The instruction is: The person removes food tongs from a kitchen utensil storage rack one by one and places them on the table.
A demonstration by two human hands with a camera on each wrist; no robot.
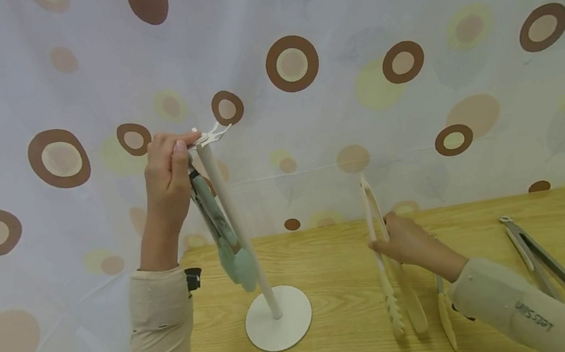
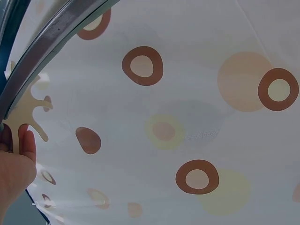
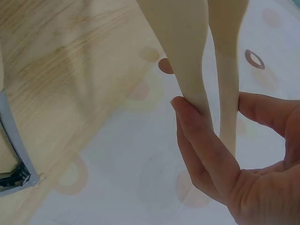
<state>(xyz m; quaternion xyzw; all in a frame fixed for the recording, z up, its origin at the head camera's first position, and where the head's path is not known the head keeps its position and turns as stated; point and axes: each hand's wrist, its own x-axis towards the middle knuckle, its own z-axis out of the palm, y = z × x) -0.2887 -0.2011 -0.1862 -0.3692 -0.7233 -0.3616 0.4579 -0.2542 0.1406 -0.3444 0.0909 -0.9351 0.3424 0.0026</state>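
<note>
A white stand (image 1: 231, 209) with a round base and a branched hook head (image 1: 211, 136) rises from the wooden table. My left hand (image 1: 167, 167) grips the hook head at its near-left side; the left wrist view shows fingers around its arms. Metal-handled tongs (image 1: 213, 209) with pale green tips hang beside the pole, just under that hand. Farther right, my right hand (image 1: 411, 238) pinches cream tongs (image 1: 373, 235) by their two arms, between thumb and fingers. These tongs stand upright with their toothed ends downward; whether they touch the table I cannot tell.
Smaller tongs with yellowish tips (image 1: 446, 317) lie on the table (image 1: 335, 291), partly behind my right forearm. Long grey metal tongs (image 1: 552, 262) lie at the right, partly covered by the sleeve. A dotted curtain (image 1: 245, 20) hangs behind the table.
</note>
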